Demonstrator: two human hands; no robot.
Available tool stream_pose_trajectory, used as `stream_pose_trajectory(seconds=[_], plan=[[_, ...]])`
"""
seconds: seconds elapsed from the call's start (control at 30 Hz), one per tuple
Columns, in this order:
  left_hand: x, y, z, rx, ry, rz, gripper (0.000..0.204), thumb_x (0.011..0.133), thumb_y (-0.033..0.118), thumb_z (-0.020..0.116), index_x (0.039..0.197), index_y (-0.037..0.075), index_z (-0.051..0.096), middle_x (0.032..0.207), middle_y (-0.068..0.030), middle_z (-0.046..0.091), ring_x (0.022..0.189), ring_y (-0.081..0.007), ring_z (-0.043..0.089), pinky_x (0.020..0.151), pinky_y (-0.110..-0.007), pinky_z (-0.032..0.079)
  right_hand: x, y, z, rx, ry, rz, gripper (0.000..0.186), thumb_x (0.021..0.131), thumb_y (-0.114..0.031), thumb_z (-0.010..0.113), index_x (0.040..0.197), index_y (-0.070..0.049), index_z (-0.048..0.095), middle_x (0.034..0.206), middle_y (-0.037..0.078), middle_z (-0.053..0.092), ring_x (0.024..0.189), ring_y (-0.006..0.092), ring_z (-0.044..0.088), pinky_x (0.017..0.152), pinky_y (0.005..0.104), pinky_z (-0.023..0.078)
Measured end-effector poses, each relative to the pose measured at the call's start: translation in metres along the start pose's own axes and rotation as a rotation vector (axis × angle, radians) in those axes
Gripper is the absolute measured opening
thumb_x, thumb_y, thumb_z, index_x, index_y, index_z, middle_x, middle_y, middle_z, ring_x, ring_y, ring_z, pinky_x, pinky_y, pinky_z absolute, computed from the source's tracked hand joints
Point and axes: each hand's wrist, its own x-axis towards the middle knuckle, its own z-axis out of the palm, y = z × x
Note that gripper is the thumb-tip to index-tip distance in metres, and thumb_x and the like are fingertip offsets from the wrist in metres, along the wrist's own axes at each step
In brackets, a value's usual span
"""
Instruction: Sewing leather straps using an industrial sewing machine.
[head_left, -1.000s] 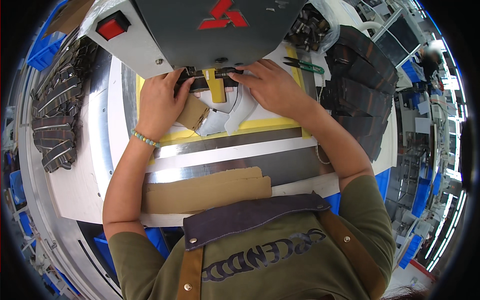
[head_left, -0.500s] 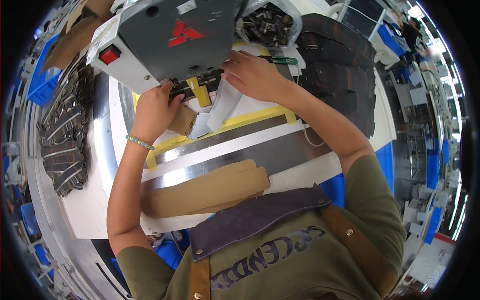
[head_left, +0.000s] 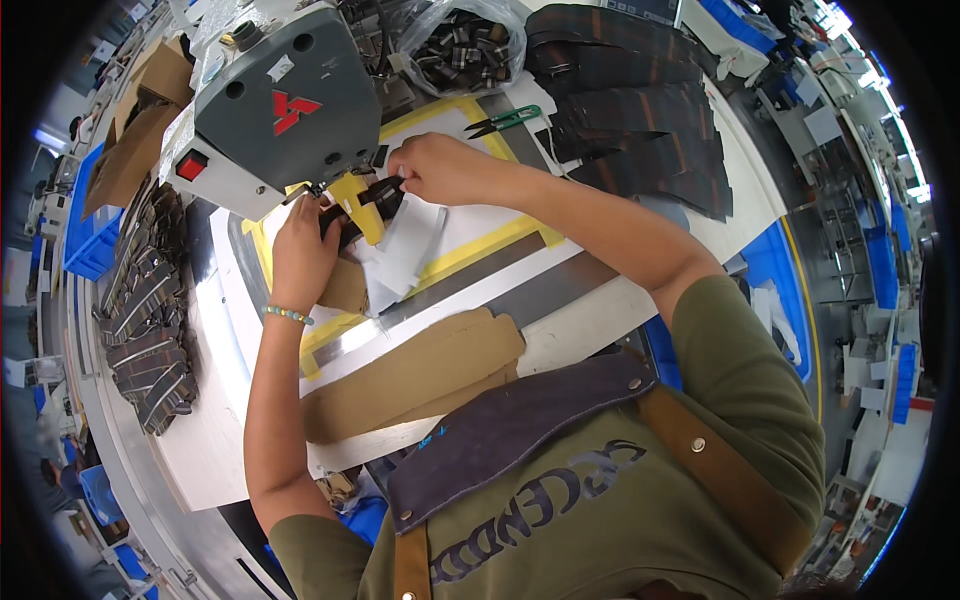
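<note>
a dark fabric strip (head_left: 386, 190) lies in the upper middle of the frame, crossed by a yellow guide piece (head_left: 356, 208) beside the grey machine head (head_left: 285, 110), its long axis running from lower left to upper right between two hands. the right hand (head_left: 430, 168) has its fingers closed on the upper-right end — the strip stretches down and left from them. the left hand (head_left: 302, 250) is at the lower-left end; whether its thumb and fingers pinch the cloth cannot be told. neither hand is clearly nearer. below sit white sheets (head_left: 412, 240) and brown cardboard (head_left: 345, 287); green-handled snips (head_left: 510, 118) lie to the upper right — dark plaid panels (head_left: 630, 110) beyond.
</note>
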Motion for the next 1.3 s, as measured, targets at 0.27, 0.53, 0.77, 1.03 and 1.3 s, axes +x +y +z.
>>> stream_pose_trajectory(seconds=[0.27, 0.53, 0.77, 1.03, 1.3], plan=[[-0.039, 0.056, -0.048, -0.247, -0.356, -0.046, 0.018, 0.102, 0.009, 0.068, 0.110, -0.006, 0.067, 0.085, -0.0281, 0.067, 0.071, -0.0401, 0.061, 0.074, -0.043, 0.053, -0.059, -0.041, -0.055, 0.473, -0.353, -0.096, 0.019, 0.093, -0.009, 0.068, 0.106, 0.000, 0.077, 0.094, 0.012, 0.073, 0.081, 0.0254, 0.068, 0.074, 0.0379, 0.055], [-0.060, 0.091, -0.074, -0.428, -0.476, -0.070, 0.019, 0.106, 0.013, 0.068, 0.110, -0.006, 0.069, 0.073, -0.0118, 0.061, 0.067, -0.0164, 0.049, 0.067, -0.033, 0.049, -0.069, 0.045, -0.080, -0.553, 0.023, -0.094, 0.035, 0.092, -0.013, 0.066, 0.125, -0.003, 0.073, 0.121, 0.011, 0.071, 0.115, 0.0329, 0.067, 0.097, 0.0473, 0.055], [-0.053, 0.095, -0.071, -0.486, -0.478, -0.164, 0.021, 0.107, 0.016, 0.067, 0.111, -0.004, 0.070, 0.071, -0.0016, 0.056, 0.066, -0.0085, 0.045, 0.061, -0.028, 0.043, -0.047, 0.079, -0.059, -0.394, 0.096, -0.041, 0.036, 0.095, -0.004, 0.060, 0.129, 0.002, 0.068, 0.116, 0.017, 0.063, 0.116, 0.0339, 0.064, 0.097, 0.0426, 0.054], [-0.047, 0.093, -0.062, -0.473, -0.479, -0.108, 0.022, 0.107, 0.017, 0.068, 0.115, -0.004, 0.071, 0.074, -0.0018, 0.058, 0.068, -0.0080, 0.045, 0.063, -0.027, 0.043, -0.032, -0.019, -0.042, 0.625, -0.298, 0.002, 0.032, 0.106, -0.012, 0.052, 0.132, 0.002, 0.061, 0.100, 0.011, 0.060, 0.089, 0.0204, 0.065, 0.081, 0.0357, 0.052], [-0.044, 0.062, -0.081, -0.497, -0.466, -0.120, 0.026, 0.105, 0.016, 0.070, 0.121, -0.005, 0.071, 0.072, -0.0072, 0.058, 0.066, -0.0126, 0.046, 0.062, -0.031, 0.046, -0.025, -0.026, -0.055, 0.062, -0.446, -0.107, 0.043, 0.113, -0.043, 0.053, 0.138, -0.011, 0.068, 0.093, 0.009, 0.073, 0.085, 0.0291, 0.070, 0.080, 0.0419, 0.054]])
